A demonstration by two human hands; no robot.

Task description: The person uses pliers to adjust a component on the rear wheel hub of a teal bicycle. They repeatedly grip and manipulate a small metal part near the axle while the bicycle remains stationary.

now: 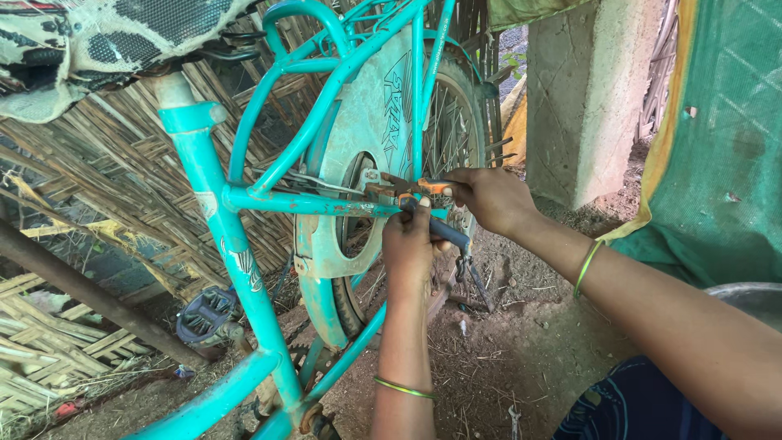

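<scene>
Dirt floor, woven cane wall, turquoise bicycle (244, 269).
Right hand (489, 198) pinches orange-handled pliers (411, 189); left hand (410, 248) fingers curled around dark tool (448, 234) (decal on chain guard (358, 138)).

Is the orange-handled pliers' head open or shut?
Cannot tell. The orange-handled pliers sit at the turquoise bicycle frame, right hand gripping the handles, but the left hand and frame hide the head.
</scene>
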